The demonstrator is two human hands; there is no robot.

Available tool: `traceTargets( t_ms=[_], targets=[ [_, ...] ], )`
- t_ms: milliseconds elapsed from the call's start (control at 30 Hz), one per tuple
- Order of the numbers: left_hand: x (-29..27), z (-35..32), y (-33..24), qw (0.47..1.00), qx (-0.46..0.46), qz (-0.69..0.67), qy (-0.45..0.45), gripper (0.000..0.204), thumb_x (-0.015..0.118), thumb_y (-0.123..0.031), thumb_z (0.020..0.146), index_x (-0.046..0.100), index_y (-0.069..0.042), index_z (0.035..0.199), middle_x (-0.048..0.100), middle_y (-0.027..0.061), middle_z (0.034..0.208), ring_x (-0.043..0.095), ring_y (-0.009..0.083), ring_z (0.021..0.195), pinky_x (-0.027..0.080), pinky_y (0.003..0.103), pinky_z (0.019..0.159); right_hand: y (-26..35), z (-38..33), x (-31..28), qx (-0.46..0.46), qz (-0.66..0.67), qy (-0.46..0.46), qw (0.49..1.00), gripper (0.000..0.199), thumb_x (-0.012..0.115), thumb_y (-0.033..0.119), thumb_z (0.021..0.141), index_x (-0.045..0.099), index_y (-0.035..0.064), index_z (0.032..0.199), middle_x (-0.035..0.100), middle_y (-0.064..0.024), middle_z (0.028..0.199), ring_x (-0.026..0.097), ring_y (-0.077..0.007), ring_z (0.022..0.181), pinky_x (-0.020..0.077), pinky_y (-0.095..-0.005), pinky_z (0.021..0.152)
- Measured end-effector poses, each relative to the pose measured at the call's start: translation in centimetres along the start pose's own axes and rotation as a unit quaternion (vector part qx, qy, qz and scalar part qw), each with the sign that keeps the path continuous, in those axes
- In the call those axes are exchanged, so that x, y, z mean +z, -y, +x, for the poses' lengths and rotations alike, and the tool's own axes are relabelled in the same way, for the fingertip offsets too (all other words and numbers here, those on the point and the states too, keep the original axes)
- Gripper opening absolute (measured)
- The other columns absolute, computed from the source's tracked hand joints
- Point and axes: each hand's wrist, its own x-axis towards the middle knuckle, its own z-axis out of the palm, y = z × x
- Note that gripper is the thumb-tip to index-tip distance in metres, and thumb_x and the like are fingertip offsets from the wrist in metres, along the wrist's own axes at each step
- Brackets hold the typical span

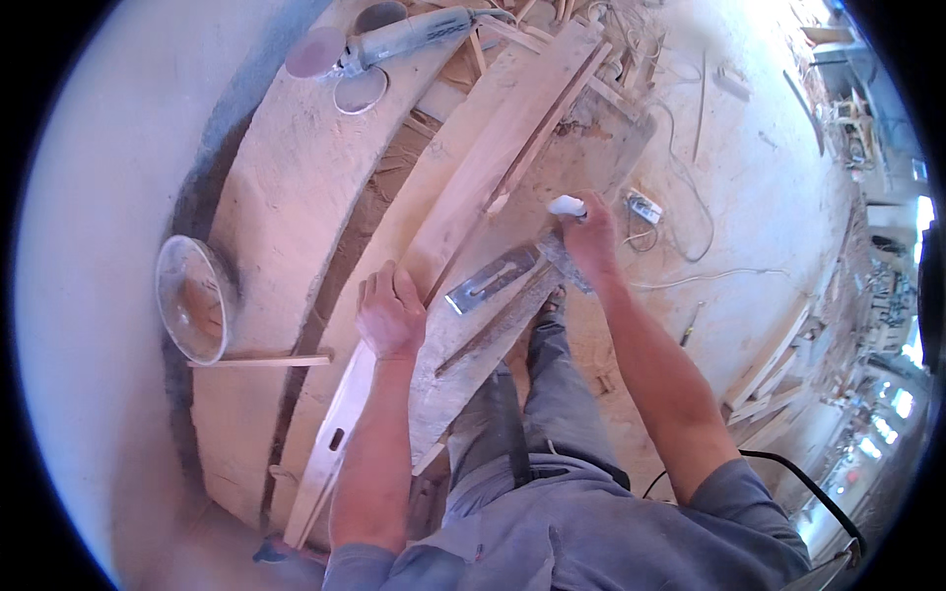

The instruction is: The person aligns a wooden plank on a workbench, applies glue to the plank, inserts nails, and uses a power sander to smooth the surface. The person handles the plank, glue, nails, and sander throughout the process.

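My left hand (390,313) presses down on a long wooden plank (480,177), its fingers bent over the wood. Below that hand, a pale length with an oval slot (320,468) seems to continue the same line. My right hand (589,239) is closed at the right of the plank. From its finger side sticks out a small white rounded piece (567,205); I cannot make out whether it is held or wrapped round a finger. Just below and left of this hand lies a dusty metal tool with a flat slotted plate (490,280).
At the top, an angle grinder (409,37) with a round disc lies on a wide curved slab (296,187). A dusty bowl (195,300) stands at the left, near a thin stick (261,361). On the floor at the right are a power strip (644,207) and a cable (711,222).
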Motion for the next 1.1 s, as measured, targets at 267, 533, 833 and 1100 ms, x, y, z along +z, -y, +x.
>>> traceTargets(
  t_ms=[267, 533, 833, 1100],
  targets=[
    [-0.6, -0.1, 0.0, 0.998, -0.031, -0.050, 0.010, 0.026, 0.056, -0.022, 0.101, 0.071, -0.003, 0.113, 0.070, 0.0167, 0.099, 0.065, 0.0378, 0.095, 0.054, 0.050, 0.081, 0.1, -1.9, -2.9, 0.043, 0.060, -0.016, 0.997, 0.041, 0.065, -0.006, 0.080, 0.066, 0.0017, 0.120, 0.069, -0.0184, 0.115, 0.068, -0.0344, 0.109, 0.0538, -0.0429, 0.092],
    [-0.4, -0.3, 0.0, 0.998, -0.039, -0.051, 0.003, 0.029, 0.056, -0.024, 0.103, 0.070, -0.001, 0.113, 0.071, 0.0175, 0.101, 0.065, 0.0388, 0.094, 0.053, 0.050, 0.084, 6.2, -9.2, -2.7, -0.305, -0.066, 0.171, 0.935, 0.042, 0.062, -0.008, 0.077, 0.067, 0.0033, 0.118, 0.066, -0.0174, 0.115, 0.061, -0.0392, 0.113, 0.0496, -0.0473, 0.100],
    [0.5, -1.4, -0.9, 0.991, -0.104, 0.069, -0.046, 0.030, 0.057, -0.025, 0.100, 0.071, -0.003, 0.114, 0.073, 0.0164, 0.100, 0.067, 0.0374, 0.096, 0.052, 0.050, 0.086, 7.8, -5.2, 3.7, -0.425, -0.217, 0.279, 0.833, 0.026, 0.067, 0.010, 0.079, 0.069, 0.0003, 0.103, 0.063, -0.0170, 0.109, 0.060, -0.0337, 0.108, 0.0479, -0.0458, 0.093],
    [0.6, -1.5, -0.4, 0.987, -0.119, 0.069, -0.085, 0.030, 0.054, -0.023, 0.101, 0.072, 0.000, 0.110, 0.073, 0.0199, 0.101, 0.067, 0.0396, 0.095, 0.054, 0.049, 0.087, 8.3, -4.1, 3.9, -0.436, -0.227, 0.349, 0.798, 0.019, 0.067, 0.011, 0.081, 0.073, 0.0021, 0.097, 0.067, -0.0159, 0.102, 0.066, -0.0336, 0.103, 0.0507, -0.0462, 0.090]
  ],
)
